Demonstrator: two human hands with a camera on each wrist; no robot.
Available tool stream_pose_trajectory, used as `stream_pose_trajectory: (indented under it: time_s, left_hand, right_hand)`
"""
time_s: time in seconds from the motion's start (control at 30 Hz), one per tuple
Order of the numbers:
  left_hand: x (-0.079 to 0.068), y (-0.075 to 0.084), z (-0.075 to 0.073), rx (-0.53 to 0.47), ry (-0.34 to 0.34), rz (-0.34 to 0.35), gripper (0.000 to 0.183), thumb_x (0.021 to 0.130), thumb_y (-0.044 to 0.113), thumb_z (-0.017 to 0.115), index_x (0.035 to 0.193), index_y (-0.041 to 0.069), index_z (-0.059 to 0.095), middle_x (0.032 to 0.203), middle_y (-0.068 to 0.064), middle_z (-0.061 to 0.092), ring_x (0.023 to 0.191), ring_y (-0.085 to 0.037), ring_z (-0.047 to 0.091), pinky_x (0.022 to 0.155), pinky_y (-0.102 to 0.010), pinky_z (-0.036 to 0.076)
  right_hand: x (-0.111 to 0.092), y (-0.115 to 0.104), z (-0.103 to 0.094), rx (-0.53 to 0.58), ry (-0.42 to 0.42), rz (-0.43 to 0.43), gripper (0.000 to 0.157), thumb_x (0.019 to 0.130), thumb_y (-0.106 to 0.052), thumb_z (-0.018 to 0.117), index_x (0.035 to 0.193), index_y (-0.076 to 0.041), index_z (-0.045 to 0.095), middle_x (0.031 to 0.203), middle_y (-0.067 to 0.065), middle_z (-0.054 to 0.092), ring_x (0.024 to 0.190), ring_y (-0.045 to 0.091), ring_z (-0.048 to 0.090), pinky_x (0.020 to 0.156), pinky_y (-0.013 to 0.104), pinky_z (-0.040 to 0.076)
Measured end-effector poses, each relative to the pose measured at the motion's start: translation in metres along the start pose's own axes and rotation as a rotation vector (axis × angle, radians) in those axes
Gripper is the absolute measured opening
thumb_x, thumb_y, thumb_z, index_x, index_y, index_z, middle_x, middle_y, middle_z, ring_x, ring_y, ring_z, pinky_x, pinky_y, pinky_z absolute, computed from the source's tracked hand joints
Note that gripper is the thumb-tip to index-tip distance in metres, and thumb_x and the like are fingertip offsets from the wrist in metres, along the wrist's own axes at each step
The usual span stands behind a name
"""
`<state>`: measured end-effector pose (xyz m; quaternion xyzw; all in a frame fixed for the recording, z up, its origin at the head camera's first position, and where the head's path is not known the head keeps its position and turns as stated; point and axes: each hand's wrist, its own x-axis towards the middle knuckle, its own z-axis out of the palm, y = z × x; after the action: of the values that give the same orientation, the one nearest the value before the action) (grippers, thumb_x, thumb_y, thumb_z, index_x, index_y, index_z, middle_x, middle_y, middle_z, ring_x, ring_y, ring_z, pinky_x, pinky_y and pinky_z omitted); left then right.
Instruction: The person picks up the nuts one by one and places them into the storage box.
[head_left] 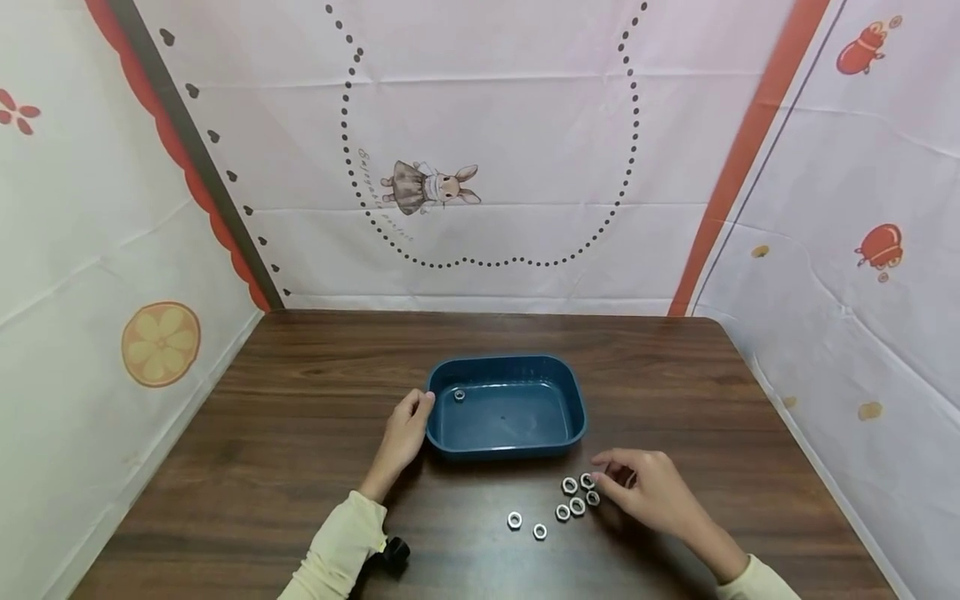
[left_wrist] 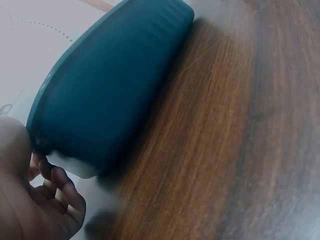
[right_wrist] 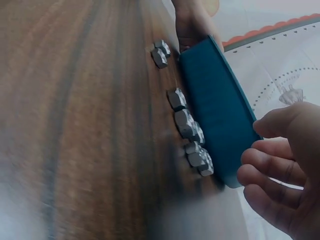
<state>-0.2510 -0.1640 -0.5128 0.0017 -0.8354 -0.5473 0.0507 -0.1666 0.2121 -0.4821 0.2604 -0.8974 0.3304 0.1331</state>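
Lying toward near edge of tabletop (head_left: 225,467): seven loose nuts (head_left: 577,514). Right hand (head_left: 648,493) nearer to them, on right-edge side, thumb and fingers apart. Farther, left hand (head_left: 403,432) pinches left end of blue tray (head_left: 510,425), long axis along far edge.

Brown wood-grain desk (head_left: 315,375), faint sheen toward near side. Creased pale sheets (head_left: 525,133) on three sides; printed rabbit (head_left: 427,187) at back, orange slice (head_left: 161,344) left, red-orange stripe (head_left: 738,158) right.
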Motion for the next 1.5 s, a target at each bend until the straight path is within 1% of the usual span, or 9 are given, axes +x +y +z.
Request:
stream_pose_trajectory:
  time_s: [0.1, 0.27, 0.33, 0.5, 0.67, 0.77, 1.03, 1.27, 1.5]
  left_hand:
    - [0.001, 0.001, 0.000, -0.008, 0.002, 0.001, 0.034, 0.110, 0.035, 0.047, 0.087, 0.010, 0.052, 0.075, -0.003, 0.042, 0.067, -0.019, 0.043, 0.064, -0.029, 0.034]
    - [0.002, 0.001, -0.001, 0.002, 0.001, -0.005, 0.035, 0.110, 0.037, 0.046, 0.088, 0.010, 0.053, 0.076, -0.002, 0.042, 0.068, -0.019, 0.043, 0.064, -0.030, 0.035]
    - [0.002, 0.001, -0.001, 0.005, 0.003, -0.010, 0.035, 0.110, 0.037, 0.046, 0.089, 0.010, 0.054, 0.076, -0.002, 0.042, 0.069, -0.019, 0.043, 0.064, -0.030, 0.035]
    - [0.002, -0.001, 0.001, 0.002, 0.002, -0.021, 0.037, 0.110, 0.039, 0.045, 0.089, 0.010, 0.054, 0.077, -0.002, 0.042, 0.071, -0.019, 0.044, 0.065, -0.030, 0.035]
    - [0.003, -0.001, 0.000, 0.004, 0.002, -0.012, 0.037, 0.110, 0.038, 0.045, 0.089, 0.009, 0.054, 0.078, -0.002, 0.042, 0.071, -0.019, 0.044, 0.065, -0.030, 0.035]
    - [0.002, -0.002, -0.001, 0.009, 0.002, -0.007, 0.037, 0.110, 0.038, 0.045, 0.090, 0.008, 0.055, 0.077, -0.003, 0.042, 0.070, -0.019, 0.044, 0.065, -0.030, 0.035]
    - [0.000, -0.001, 0.002, 0.008, -0.011, -0.006, 0.040, 0.110, 0.044, 0.044, 0.091, 0.011, 0.055, 0.078, -0.003, 0.043, 0.070, -0.018, 0.043, 0.066, -0.030, 0.035]
    - [-0.001, 0.000, 0.001, 0.018, -0.006, -0.005, 0.040, 0.110, 0.044, 0.044, 0.090, 0.010, 0.054, 0.076, -0.003, 0.042, 0.068, -0.018, 0.042, 0.064, -0.029, 0.035]
    - [-0.001, -0.001, 0.002, 0.014, -0.003, 0.004, 0.039, 0.110, 0.043, 0.044, 0.090, 0.011, 0.055, 0.076, -0.003, 0.043, 0.069, -0.018, 0.043, 0.064, -0.029, 0.035]
  right_hand:
    - [-0.004, -0.001, 0.002, -0.031, -0.017, 0.043, 0.012, 0.085, -0.016, 0.083, 0.094, -0.014, 0.076, 0.070, -0.023, 0.060, 0.061, -0.009, 0.052, 0.054, 0.018, 0.048]
    - [-0.013, -0.005, 0.004, -0.082, -0.097, 0.155, 0.017, 0.081, -0.024, 0.086, 0.091, -0.016, 0.075, 0.068, -0.024, 0.057, 0.060, -0.009, 0.051, 0.055, 0.020, 0.047]
    - [-0.015, -0.006, 0.006, -0.107, -0.115, 0.187, 0.019, 0.080, -0.028, 0.087, 0.090, -0.018, 0.074, 0.067, -0.025, 0.055, 0.059, -0.009, 0.050, 0.055, 0.020, 0.046]
    - [-0.020, -0.008, 0.010, -0.158, -0.115, 0.231, 0.020, 0.077, -0.031, 0.089, 0.086, -0.024, 0.073, 0.065, -0.025, 0.052, 0.057, -0.009, 0.046, 0.054, 0.020, 0.041]
    - [-0.020, -0.011, 0.015, -0.180, -0.102, 0.274, 0.021, 0.075, -0.031, 0.090, 0.083, -0.025, 0.072, 0.062, -0.025, 0.049, 0.054, -0.008, 0.043, 0.052, 0.020, 0.038]
    - [-0.020, -0.013, 0.018, -0.189, -0.098, 0.291, 0.021, 0.075, -0.030, 0.090, 0.082, -0.025, 0.071, 0.061, -0.025, 0.049, 0.053, -0.007, 0.043, 0.051, 0.020, 0.037]
    - [-0.023, -0.015, 0.021, -0.261, -0.081, 0.324, 0.027, 0.074, -0.031, 0.090, 0.073, -0.029, 0.064, 0.059, -0.023, 0.045, 0.051, -0.003, 0.039, 0.049, 0.023, 0.035]
    - [-0.023, -0.018, 0.022, -0.272, -0.087, 0.343, 0.030, 0.077, -0.029, 0.089, 0.070, -0.030, 0.059, 0.059, -0.020, 0.043, 0.050, 0.000, 0.038, 0.049, 0.024, 0.033]
    - [-0.023, -0.018, 0.022, -0.268, -0.093, 0.352, 0.029, 0.077, -0.027, 0.088, 0.071, -0.029, 0.060, 0.059, -0.020, 0.044, 0.050, 0.000, 0.038, 0.049, 0.023, 0.033]
